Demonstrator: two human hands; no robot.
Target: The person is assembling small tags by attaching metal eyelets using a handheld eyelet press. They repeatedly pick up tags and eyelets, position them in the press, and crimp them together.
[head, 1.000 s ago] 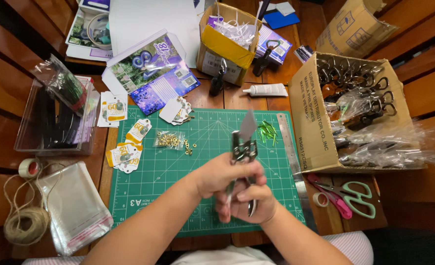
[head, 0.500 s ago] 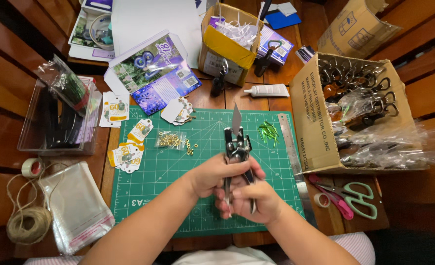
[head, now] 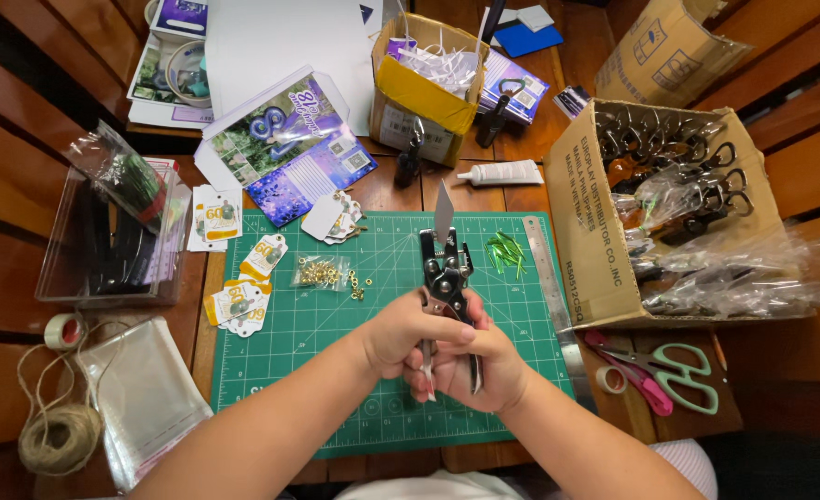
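Eyelet pliers [head: 447, 278], gripping a small tag [head: 443, 213], are squeezed by left hand [head: 410, 333] and right hand [head: 470, 366] above the worktop's near edge, several tags [head: 238, 301] unpunched.

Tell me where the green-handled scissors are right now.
In the head view the green-handled scissors lie at the right, on the wooden table just below the open cardboard box, beside the pink-handled scissors and right of the green cutting mat.

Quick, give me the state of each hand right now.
Left hand: closed around the handles of the pliers.
Right hand: closed on the same handles from below; a small white tag sits in the pliers' tip.
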